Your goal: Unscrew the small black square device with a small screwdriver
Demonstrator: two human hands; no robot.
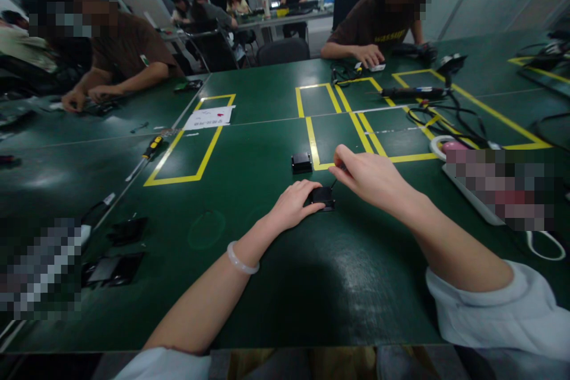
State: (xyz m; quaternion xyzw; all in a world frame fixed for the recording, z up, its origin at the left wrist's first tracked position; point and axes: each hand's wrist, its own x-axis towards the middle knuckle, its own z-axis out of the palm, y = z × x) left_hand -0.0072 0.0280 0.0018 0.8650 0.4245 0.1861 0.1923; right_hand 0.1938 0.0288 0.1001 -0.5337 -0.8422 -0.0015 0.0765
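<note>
On the green table (267, 285) lies a small black block-shaped part (323, 196). My left hand (296, 203) grips its left side, thumb along the near edge and fingers over the far edge. Just above its right corner, my right hand (363, 172) is closed round a thin dark tool (334, 184), whose tip points down at the part; the handle is hidden in the fist. A second black block (301, 162) sits a little farther away, touched by neither hand.
Yellow tape outlines mark the table, one with a paper sheet (209, 118). A yellow-black screwdriver (154, 147) and black parts (113, 269) lie left. Rightward are a power screwdriver (414, 93), cables and a tape roll (440, 146). People sit across the table.
</note>
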